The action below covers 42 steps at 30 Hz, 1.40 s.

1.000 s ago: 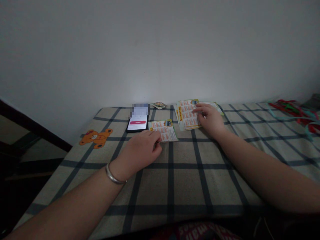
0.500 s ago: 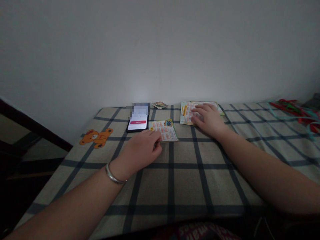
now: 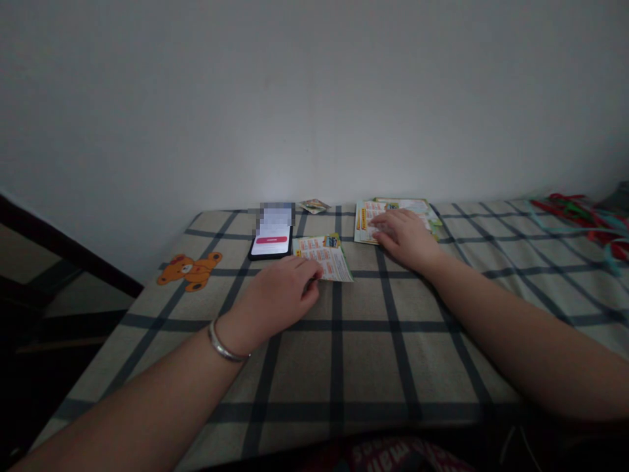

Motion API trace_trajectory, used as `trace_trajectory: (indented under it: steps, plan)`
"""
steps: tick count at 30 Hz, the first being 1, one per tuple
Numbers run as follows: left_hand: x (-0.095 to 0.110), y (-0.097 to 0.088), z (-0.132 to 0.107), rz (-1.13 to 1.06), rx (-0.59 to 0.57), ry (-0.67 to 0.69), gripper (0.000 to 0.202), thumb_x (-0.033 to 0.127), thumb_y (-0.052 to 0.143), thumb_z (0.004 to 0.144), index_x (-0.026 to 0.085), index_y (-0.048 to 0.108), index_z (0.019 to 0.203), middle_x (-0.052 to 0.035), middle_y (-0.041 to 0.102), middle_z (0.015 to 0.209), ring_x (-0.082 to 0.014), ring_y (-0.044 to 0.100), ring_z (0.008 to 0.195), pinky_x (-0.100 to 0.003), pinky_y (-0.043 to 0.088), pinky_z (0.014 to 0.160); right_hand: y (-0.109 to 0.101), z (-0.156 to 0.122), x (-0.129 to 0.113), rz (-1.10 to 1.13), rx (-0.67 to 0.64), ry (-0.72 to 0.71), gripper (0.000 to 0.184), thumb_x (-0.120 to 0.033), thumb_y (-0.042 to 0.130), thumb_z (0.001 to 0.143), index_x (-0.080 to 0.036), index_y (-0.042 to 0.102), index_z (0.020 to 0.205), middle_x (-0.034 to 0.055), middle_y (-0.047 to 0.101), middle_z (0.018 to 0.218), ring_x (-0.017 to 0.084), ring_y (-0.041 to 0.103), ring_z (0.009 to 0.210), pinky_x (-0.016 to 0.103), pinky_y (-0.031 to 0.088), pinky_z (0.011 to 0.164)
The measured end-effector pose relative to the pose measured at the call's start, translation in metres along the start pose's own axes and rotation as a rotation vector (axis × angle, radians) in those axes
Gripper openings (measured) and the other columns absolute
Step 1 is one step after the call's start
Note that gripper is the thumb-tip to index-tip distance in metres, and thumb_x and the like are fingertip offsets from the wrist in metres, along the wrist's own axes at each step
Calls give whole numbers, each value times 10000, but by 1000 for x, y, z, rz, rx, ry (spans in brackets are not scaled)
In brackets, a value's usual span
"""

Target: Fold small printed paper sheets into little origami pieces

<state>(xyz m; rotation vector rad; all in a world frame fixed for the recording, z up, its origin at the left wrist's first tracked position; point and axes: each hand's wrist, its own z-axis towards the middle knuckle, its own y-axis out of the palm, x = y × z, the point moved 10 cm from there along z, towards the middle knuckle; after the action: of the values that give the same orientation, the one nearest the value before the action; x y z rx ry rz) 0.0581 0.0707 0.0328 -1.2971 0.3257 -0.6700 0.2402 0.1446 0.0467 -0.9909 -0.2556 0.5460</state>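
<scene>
My left hand (image 3: 280,288), a silver bangle (image 3: 223,344) on its wrist, is closed at the near left edge of a printed card (image 3: 319,249). The thumb and fingertips are pinched together there, and the hand hides that corner of the card. Further right, my right hand (image 3: 405,237) lies with fingers stretched out over a small pile of similar printed cards (image 3: 363,219), touching the top ones. Just behind the left hand lies a phone (image 3: 271,241) with its screen lit and a red button showing.
A small folded paper piece (image 3: 314,206) lies by the wall behind the card. On the checked tablecloth (image 3: 363,367) is a flat orange teddy bear figure (image 3: 190,270) at the left. Red and pale blue ribbons (image 3: 584,219) are heaped at the far right.
The card at my left hand has shifted slightly, its near right corner a little closer to me. My right hand has slid slightly left over the pile.
</scene>
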Motion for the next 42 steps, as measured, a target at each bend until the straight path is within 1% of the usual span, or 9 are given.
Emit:
trace_trajectory:
  steps: [3, 5, 11, 15, 19, 26, 33, 38, 42]
  plan:
    - [0, 1, 0, -10, 5, 2, 168, 201, 451, 870, 171, 591, 958, -69, 646, 939, -203, 599, 888, -348, 479, 792, -2, -1, -14, 21, -11, -93, 348, -373, 636, 817, -197, 630, 1118, 107, 665, 1158, 315, 538, 1154, 475, 383, 1012]
    - [-1, 0, -1, -10, 11, 0, 156, 209, 455, 875, 173, 585, 954, -67, 644, 937, -198, 597, 875, -339, 476, 775, -2, -1, -22, 16, -28, -128, 270, -335, 627, 826, -201, 649, 1059, 97, 678, 1129, 309, 531, 1169, 466, 378, 1015]
    - [1, 0, -1, 4, 15, 8, 124, 199, 465, 862, 177, 580, 903, -54, 638, 889, -191, 591, 842, -321, 459, 735, -5, 2, -12, -44, 1, -33, 133, -199, 533, 858, -206, 664, 837, 79, 712, 949, 274, 603, 961, 423, 433, 882]
    - [4, -1, -1, -11, 11, 29, 143, 205, 457, 870, 175, 591, 910, -55, 638, 889, -187, 595, 847, -316, 466, 743, -6, 1, 4, -81, 30, 59, 150, -254, 536, 871, -208, 674, 835, 85, 712, 925, 280, 603, 931, 435, 431, 860]
    - [6, -1, -1, -22, 9, 34, 151, 198, 454, 876, 177, 600, 907, -55, 647, 904, -194, 601, 862, -329, 474, 758, -5, 1, -2, -54, 14, 15, 165, -354, 614, 841, -216, 687, 893, 76, 709, 970, 283, 595, 969, 434, 424, 877]
    - [8, 0, -1, -22, 10, 57, 155, 207, 459, 885, 176, 608, 914, -60, 649, 900, -197, 603, 864, -329, 477, 762, -6, 0, -7, -80, 16, 16, 146, -219, 548, 870, -215, 688, 828, 66, 717, 979, 286, 596, 997, 438, 420, 880]
    - [12, -2, -1, -41, 24, 105, 151, 199, 470, 882, 175, 618, 897, -43, 651, 873, -186, 600, 842, -315, 463, 748, -11, 3, -18, 104, 32, -42, 67, -197, 591, 816, -207, 658, 816, 72, 695, 944, 262, 598, 963, 423, 432, 901]
    - [8, 0, -1, -79, 43, 100, 113, 199, 505, 879, 188, 614, 911, -34, 650, 894, -181, 600, 840, -304, 459, 730, -6, -4, -61, 565, -241, -165, 151, -310, 594, 869, -204, 663, 951, 51, 698, 986, 189, 626, 928, 335, 485, 835]
    - [3, 3, 0, -92, 23, 59, 103, 207, 510, 878, 178, 609, 888, -43, 645, 889, -184, 595, 823, -309, 457, 716, 1, -14, -86, 667, -400, -203, 324, -397, 717, 781, -188, 659, 1022, 56, 691, 1021, 181, 623, 937, 317, 486, 839]
